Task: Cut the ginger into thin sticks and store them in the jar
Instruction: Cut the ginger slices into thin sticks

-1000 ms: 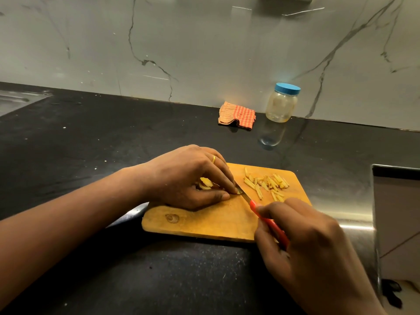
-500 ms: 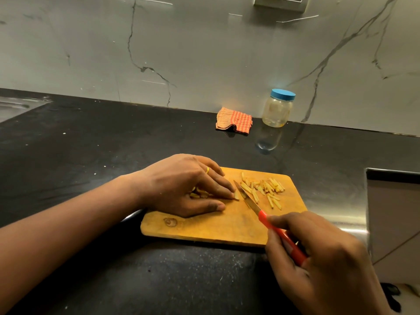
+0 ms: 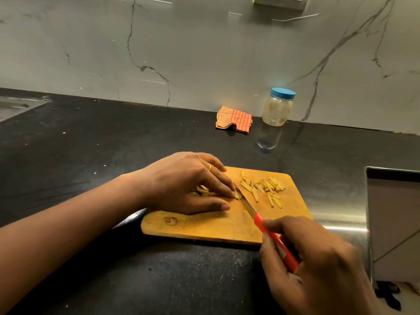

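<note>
A dark speckled counter [image 3: 91, 155] runs along a grey veined stone wall, and a wooden cutting board [image 3: 204, 228] lies near its front edge. The left hand [image 3: 181, 183] arches over a small heap of ginger slices [image 3: 201, 190] at the board's 9 o'clock side. Its fingertips press one piece down right beside the blade while the thumb lies flat on the wood, apart from the fingers. This looks like a pinning hold, meant to stop the ginger sliding and to guide the cut. The right hand [image 3: 318, 264] comes in from 5 o'clock with its fingers wrapped round the red handle of the knife [image 3: 247, 206]. The tip points toward 11 o'clock and the edge is down against the held piece.

The finished ginger sticks [image 3: 263, 188] lie loose toward the board's 2 o'clock corner, probably pushed there to stay clear of the blade. The jar [image 3: 277, 108] stands at 1 o'clock from the board, against the wall, with its blue lid on. It is well apart from the work, so storing has not begun. A folded orange checked cloth [image 3: 234, 119] sits just to its 9 o'clock. The cutting seems partly done, with uncut slices left under the left hand.
</note>
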`<state>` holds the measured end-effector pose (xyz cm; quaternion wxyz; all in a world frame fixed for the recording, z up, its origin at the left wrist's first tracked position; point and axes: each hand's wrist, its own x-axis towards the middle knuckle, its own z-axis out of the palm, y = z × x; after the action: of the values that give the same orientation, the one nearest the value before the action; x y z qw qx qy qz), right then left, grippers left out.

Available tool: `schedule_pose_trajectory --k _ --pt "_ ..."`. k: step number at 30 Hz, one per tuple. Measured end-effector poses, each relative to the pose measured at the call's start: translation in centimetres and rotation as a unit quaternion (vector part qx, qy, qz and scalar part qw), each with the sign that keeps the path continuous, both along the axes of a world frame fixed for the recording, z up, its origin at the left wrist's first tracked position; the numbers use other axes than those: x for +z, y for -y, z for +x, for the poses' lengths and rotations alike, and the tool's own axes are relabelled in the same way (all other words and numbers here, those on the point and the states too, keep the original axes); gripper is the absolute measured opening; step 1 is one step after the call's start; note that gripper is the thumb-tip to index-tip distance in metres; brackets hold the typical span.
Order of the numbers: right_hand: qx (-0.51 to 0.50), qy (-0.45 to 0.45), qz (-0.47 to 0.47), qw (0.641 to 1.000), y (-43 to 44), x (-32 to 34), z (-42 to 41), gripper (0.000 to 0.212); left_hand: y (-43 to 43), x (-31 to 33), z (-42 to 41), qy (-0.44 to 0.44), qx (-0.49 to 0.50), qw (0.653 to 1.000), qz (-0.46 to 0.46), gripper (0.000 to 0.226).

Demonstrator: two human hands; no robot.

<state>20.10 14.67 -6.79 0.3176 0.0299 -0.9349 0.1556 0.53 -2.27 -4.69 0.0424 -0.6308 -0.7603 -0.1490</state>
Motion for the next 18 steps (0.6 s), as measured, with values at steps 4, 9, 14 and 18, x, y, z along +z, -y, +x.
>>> schedule_pose_trajectory --k 4,9,14,18 --pt "0.0 -0.007 0.0 1.0 0.06 0.08 -0.08 0.017 -0.1 0.09 0.11 -0.009 0.001 1.0 0.0 0.036" --pt "0.005 0.001 0.007 1.0 -0.05 0.41 -0.17 0.018 -0.14 0.21 0.13 -0.012 0.005 1.0 -0.008 0.035" --pt "0.008 -0.001 0.004 1.0 -0.14 0.63 -0.16 0.018 -0.19 0.28 0.08 -0.014 0.009 1.0 -0.014 0.034" --pt "0.007 -0.001 -0.002 1.0 -0.17 0.56 -0.09 0.018 -0.16 0.31 0.12 -0.011 0.012 1.0 -0.022 0.033"
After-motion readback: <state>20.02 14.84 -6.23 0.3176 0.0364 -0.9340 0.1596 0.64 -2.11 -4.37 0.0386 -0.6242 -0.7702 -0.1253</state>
